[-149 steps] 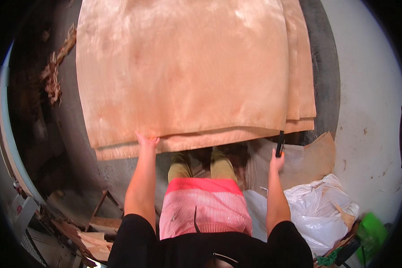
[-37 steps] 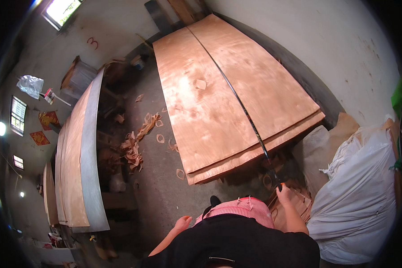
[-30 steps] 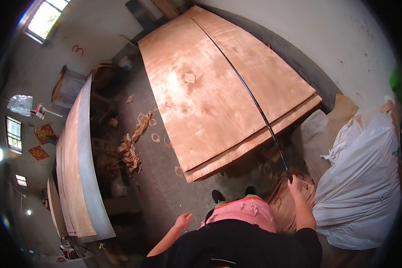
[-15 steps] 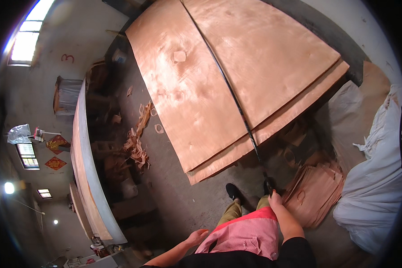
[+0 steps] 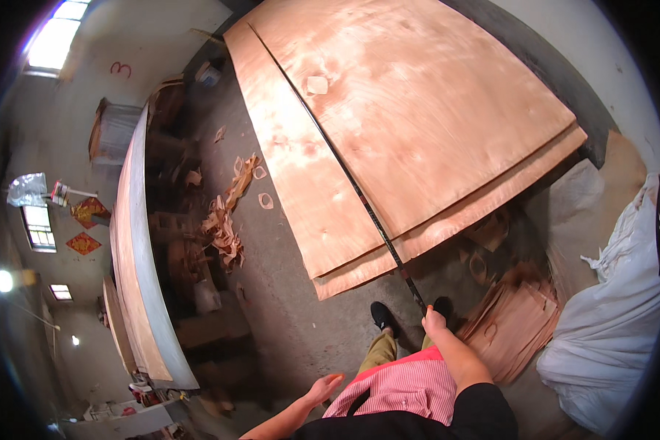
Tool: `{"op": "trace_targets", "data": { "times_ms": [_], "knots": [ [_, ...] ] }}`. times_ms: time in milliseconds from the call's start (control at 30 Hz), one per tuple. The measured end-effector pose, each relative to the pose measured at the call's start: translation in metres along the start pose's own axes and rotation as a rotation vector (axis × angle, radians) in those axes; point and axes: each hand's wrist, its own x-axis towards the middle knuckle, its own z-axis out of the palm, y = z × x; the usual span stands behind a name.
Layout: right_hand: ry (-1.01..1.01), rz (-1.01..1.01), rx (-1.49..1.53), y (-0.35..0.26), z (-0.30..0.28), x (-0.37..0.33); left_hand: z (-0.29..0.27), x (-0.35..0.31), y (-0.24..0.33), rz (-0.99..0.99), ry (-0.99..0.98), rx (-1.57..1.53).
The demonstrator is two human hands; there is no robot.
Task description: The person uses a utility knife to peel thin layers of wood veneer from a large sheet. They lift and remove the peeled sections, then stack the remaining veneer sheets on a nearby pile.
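Observation:
My right hand (image 5: 434, 320) is closed around the near end of a long, thin black pole (image 5: 323, 130). The pole stretches away over a large stack of light reddish-brown wood veneer sheets (image 5: 447, 95), its tip toward the far left corner. Whether it touches the top sheet I cannot tell. A small pale patch (image 5: 317, 85) lies on that sheet, right of the pole. My left hand (image 5: 323, 389) hangs empty beside my striped apron (image 5: 403, 385), fingers loosely stretched with orange at the tips.
Veneer scraps (image 5: 224, 227) litter the floor left of the stack. Smaller veneer pieces (image 5: 510, 323) are piled by my right foot, beside a white cloth-covered heap (image 5: 609, 323). Another long stack (image 5: 136, 271) stands at the left.
The pole has swung left across the top sheet, and its tip now shows near the far left corner. My right hand has shifted slightly left; my left hand has barely moved.

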Motion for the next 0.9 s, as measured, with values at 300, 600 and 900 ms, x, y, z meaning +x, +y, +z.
{"op": "trace_targets", "data": {
  "times_ms": [300,600,900],
  "knots": [
    [0.059,-0.011,-0.089,-0.056,-0.053,-0.037,-0.011,-0.033,-0.051,0.069,0.063,0.008],
    [0.504,-0.231,0.076,-0.183,-0.117,-0.121,-0.096,0.006,-0.116,0.359,0.267,-0.142],
    [0.403,-0.417,0.186,-0.327,-0.044,-0.121,-0.196,-0.038,-0.186,0.233,0.525,-0.428]
  ]
}}
